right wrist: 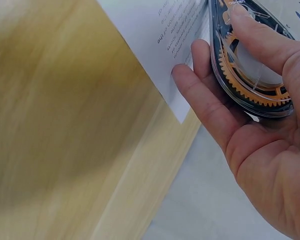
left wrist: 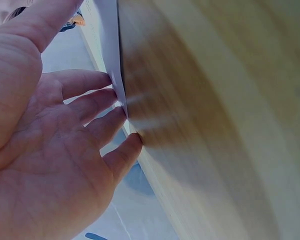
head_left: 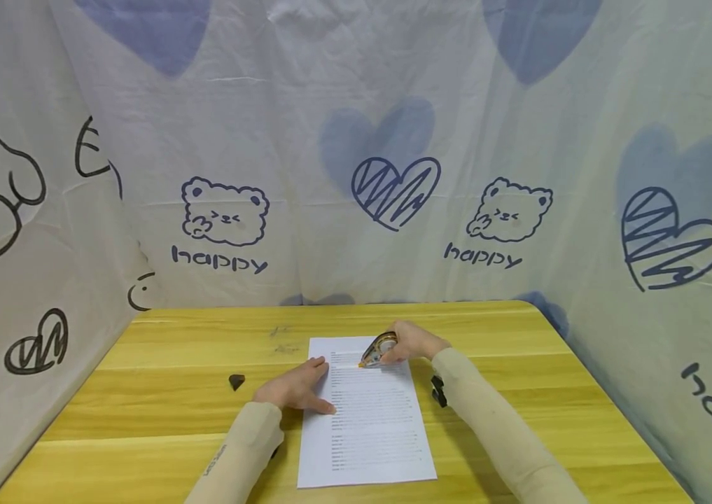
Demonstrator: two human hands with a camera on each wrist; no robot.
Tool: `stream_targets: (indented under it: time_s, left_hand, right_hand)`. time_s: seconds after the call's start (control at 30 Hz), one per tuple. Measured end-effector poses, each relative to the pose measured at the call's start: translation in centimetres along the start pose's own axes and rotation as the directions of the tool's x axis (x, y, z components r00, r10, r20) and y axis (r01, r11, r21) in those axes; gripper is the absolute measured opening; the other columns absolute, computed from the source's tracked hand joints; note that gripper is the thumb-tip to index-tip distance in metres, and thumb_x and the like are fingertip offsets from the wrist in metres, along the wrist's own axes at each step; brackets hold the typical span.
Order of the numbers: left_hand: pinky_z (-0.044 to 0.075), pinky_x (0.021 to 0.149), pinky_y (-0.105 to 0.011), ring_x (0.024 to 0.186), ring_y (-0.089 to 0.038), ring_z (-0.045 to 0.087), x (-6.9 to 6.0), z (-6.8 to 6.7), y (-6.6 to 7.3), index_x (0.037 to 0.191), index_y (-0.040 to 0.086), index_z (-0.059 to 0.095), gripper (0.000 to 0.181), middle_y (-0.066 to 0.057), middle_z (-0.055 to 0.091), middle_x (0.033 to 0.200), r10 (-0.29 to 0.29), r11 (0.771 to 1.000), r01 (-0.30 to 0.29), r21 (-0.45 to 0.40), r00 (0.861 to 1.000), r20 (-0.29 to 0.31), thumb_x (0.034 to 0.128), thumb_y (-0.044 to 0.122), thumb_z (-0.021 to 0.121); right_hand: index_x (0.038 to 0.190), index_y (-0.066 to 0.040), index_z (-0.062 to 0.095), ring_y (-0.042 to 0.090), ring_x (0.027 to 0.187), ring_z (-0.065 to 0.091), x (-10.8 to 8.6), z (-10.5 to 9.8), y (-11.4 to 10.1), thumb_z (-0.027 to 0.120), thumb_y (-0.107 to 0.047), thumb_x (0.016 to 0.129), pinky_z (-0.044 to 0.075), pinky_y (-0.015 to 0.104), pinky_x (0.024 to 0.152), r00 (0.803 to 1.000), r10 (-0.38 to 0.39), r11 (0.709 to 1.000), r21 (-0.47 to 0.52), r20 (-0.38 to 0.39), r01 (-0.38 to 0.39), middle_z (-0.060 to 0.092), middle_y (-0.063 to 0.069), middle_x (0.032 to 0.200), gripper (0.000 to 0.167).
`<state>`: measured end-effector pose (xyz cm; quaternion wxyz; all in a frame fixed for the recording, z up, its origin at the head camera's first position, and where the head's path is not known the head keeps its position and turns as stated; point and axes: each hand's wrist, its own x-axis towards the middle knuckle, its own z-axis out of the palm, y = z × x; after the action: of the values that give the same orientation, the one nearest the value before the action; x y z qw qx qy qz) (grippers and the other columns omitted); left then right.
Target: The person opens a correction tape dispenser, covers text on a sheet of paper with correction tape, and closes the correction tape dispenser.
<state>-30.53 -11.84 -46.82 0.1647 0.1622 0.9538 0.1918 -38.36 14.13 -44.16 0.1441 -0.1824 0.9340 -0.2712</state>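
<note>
Backdrop (head_left: 318,245) reads "happy" twice under bear drawings, left and right of centre; third "happy" at the lower right edge, cut off. Sheet of paper (head_left: 371,420) has printed lines, too small to read in head view; upside down in right wrist view, where "the" can be made out. Small lettering on correction tape dispenser (head_left: 379,347), by the thumb, not legible for sure. Left sleeve (head_left: 239,448) has dark lettering, unclear.

Dispenser sits over the upper part of the sheet, just right of frame centre and below it. Orange tip points lower left, long axis diagonal from upper right to lower left. Tip contact with paper: cannot tell. Right wrist view: rounded end with orange gear at upper right, tip end cut off by top edge.

Right hand (head_left: 415,341) clamped on dispenser, thumb on its face, covers its rear end. Left hand (head_left: 295,387) fingers apart, touching left edge of sheet, hides part of it.

Wooden table (head_left: 160,399) underneath. Black object (head_left: 236,381) left of left hand; black item (head_left: 438,390) beside right sleeve (head_left: 494,420), partly hidden.
</note>
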Motion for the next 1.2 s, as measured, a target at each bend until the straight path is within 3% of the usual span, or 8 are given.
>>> stream_targets:
  time_s: [0.33, 1.2]
  left_hand:
    - [0.022, 0.121, -0.049, 0.150, -0.032, 0.021, 0.06, 0.07, -0.02, 0.152, 0.005, 0.035, 0.093, -0.011, 0.026, 0.162, -0.011, 1.000, 0.011, 0.000, 1.000, -0.002, 0.0790, 0.040, 0.081]
    - [0.022, 0.121, -0.049, 0.150, -0.032, 0.021, 0.15, -0.23, 0.12, 0.152, 0.004, 0.035, 0.092, -0.012, 0.026, 0.162, -0.011, 1.000, 0.011, -0.001, 1.000, 0.006, 0.0795, 0.039, 0.081]
  right_hand:
    - [0.098, -0.006, 0.069, 0.012, 0.066, 0.056, -0.21, -0.22, 0.11, 0.083, -0.021, 0.080, 0.048, 0.023, 0.055, 1.000, 0.014, 1.000, -0.019, -0.002, -0.014, 0.067, 0.002, 0.080, 0.027]
    - [0.099, -0.001, 0.065, 0.013, 0.069, 0.057, -0.44, -0.40, 0.66, 0.083, -0.018, 0.080, 0.047, 0.023, 0.057, 1.000, 0.013, 1.000, 0.006, -0.017, -0.012, 0.067, 0.004, 0.081, 0.032]
